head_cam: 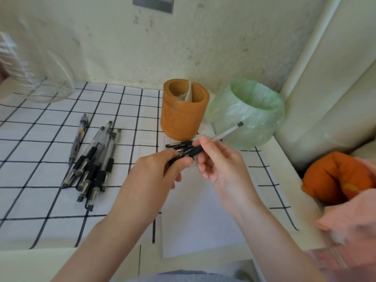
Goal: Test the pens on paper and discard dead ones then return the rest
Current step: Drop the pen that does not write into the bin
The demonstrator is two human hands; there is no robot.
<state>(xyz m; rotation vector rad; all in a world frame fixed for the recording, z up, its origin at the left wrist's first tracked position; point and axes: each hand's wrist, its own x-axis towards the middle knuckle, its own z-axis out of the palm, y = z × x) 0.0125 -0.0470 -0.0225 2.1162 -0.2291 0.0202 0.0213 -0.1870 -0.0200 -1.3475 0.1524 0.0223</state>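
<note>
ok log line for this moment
left hand grips black pens | right hand holds white pen | pen pile on cloth | holder, bin behind

This looks like a room in a home, at a small table (284, 159) pushed into a corner. A white tablecloth (40, 200) with black squares lies over the table. The wall (122, 47) behind is pale and has little spots and marks on it. An orange pen pot (183, 119) stands at the back, just beside a little bin (248, 112) with a thin green bag in it. Loose pens (91, 165) and a sheet of paper (199, 216) lie on the tablecloth. A big clear jar (46, 78) stands on the left. A soft orange cushion (335, 178) and some pink cloth (350, 220) lie off to the right.
</note>
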